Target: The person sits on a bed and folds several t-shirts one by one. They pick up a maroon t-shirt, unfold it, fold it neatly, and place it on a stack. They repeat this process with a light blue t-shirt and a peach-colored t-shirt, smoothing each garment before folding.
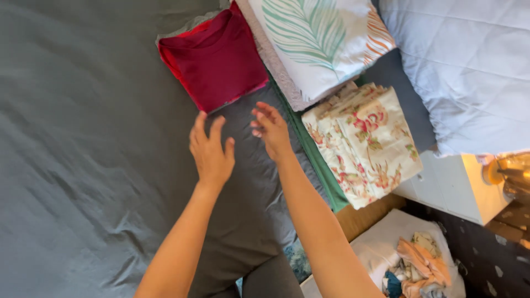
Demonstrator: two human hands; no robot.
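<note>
Both hands hover empty over the bed, just short of the folded clothes.

The left hand [211, 152] and right hand [271, 129] are apart, fingers spread, gripping nothing, above the grey bedsheet [83, 165]. The folded dark red cotton top [218, 60] lies just beyond the fingertips, untouched; a folded floral cream cloth [367, 143] sits right. The step looks like a reach; taking hold calls for closing on the top's near edge.

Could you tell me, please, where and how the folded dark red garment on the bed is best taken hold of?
Probably by its near edge, coming from below in the head view. The folded dark red garment lies flat on the grey sheet, its near corner free and pointing at the left hand and right hand, both open. Its right side abuts the leaf-print bedding, so sliding fingers under both near edges suits.
</note>
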